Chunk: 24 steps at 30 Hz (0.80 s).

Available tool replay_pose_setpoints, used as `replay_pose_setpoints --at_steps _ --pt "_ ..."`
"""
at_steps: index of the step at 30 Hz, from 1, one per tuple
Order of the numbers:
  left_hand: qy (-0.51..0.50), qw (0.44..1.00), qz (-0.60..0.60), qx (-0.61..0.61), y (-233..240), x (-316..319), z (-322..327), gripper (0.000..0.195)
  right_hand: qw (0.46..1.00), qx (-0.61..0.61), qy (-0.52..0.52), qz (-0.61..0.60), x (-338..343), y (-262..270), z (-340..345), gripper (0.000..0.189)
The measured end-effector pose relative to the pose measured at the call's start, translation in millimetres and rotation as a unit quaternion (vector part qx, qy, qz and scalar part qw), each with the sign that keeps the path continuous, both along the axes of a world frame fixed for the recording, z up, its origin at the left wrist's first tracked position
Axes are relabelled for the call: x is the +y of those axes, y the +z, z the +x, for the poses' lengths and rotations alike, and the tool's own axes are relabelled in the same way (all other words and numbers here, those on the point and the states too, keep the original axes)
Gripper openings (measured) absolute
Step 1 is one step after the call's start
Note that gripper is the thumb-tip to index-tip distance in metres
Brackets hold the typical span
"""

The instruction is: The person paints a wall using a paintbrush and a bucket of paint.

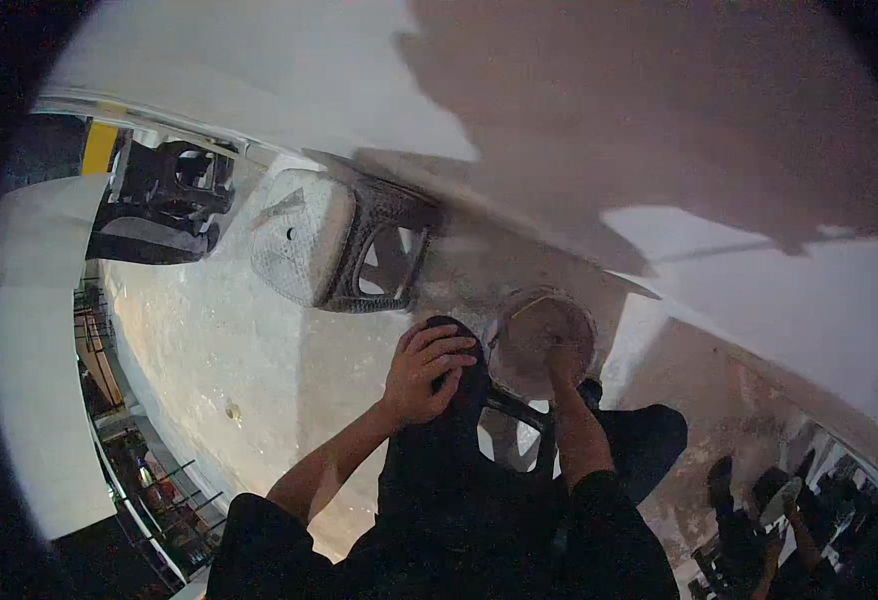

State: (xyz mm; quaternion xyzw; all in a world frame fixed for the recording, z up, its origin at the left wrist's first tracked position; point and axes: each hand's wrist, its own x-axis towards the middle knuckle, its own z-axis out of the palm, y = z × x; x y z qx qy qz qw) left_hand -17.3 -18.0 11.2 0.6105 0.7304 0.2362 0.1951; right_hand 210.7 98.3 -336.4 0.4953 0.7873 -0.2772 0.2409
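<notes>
My left hand (428, 371) rests on my dark-clothed left knee (463, 405), holding nothing, its fingers slightly apart. To its right, a round bucket (493, 345) stands on the floor beyond my legs, with greyish-brown material (521, 337) inside. My right forearm reaches down to this bucket, and my right hand (565, 367) is inside its rim. The fingers blend into the dim, brownish contents, so whether they grip anything is unclear. A black open-framed piece (514, 409) shows between my legs.
A dusty black plastic stool (304, 240) lies on its side by the white wall (754, 285). Further left are more dark plastic pieces (161, 236). At lower right, another person's hand (791, 510) is beside a pale flat object (780, 501). Wet-looking concrete floor (206, 337) extends left.
</notes>
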Motion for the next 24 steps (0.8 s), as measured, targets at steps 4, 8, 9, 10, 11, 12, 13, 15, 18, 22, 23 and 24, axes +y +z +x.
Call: replay_pose_setpoints --at_steps 4,8,9,10,11,12,13,15,18,22,23,24 --pt "0.005 1.0 0.004 0.007 2 -5 -3 0.018 0.994 0.067 -0.076 0.051 1 80 -24 0.04" --pt "-0.007 1.0 0.011 -0.009 -3 8 5 0.018 0.979 0.015 -0.065 0.191 -7 46 5 0.039" --pt "0.007 1.0 -0.003 0.01 2 -5 -3 0.018 0.988 0.047 -0.056 0.137 -12 106 -32 0.04" --pt "0.011 1.0 -0.004 0.011 4 -6 -4 0.018 0.992 0.062 -0.056 0.098 -7 145 -44 0.044" --pt "0.003 1.0 0.002 0.003 1 0 0 0.018 0.991 0.054 -0.063 0.105 -4 133 -30 0.044" --pt "-0.001 1.0 0.003 0.001 -1 2 1 0.018 0.98 0.11 -0.066 0.152 -6 111 -17 0.046" --pt "0.0 1.0 0.002 0.002 -3 -1 0 0.018 0.964 0.171 -0.065 0.192 -8 109 -20 0.049" --pt "0.01 1.0 -0.01 0.014 0 -12 -6 0.02 0.941 0.24 -0.026 0.239 -6 135 -37 0.05" --pt "-0.008 1.0 -0.003 0.005 -3 2 0 0.019 0.966 0.177 -0.004 0.19 -17 10 20 0.048" --pt "-0.006 1.0 -0.013 0.004 -5 1 0 0.018 0.979 -0.096 -0.169 -0.057 -3 -28 -9 0.04" --pt "0.008 1.0 -0.022 0.011 -1 -7 -4 0.018 0.981 -0.089 -0.156 -0.066 -12 -26 -24 0.04" --pt "0.009 1.0 -0.024 0.013 2 -7 -5 0.018 0.989 -0.061 -0.124 -0.047 -14 -27 -24 0.04"
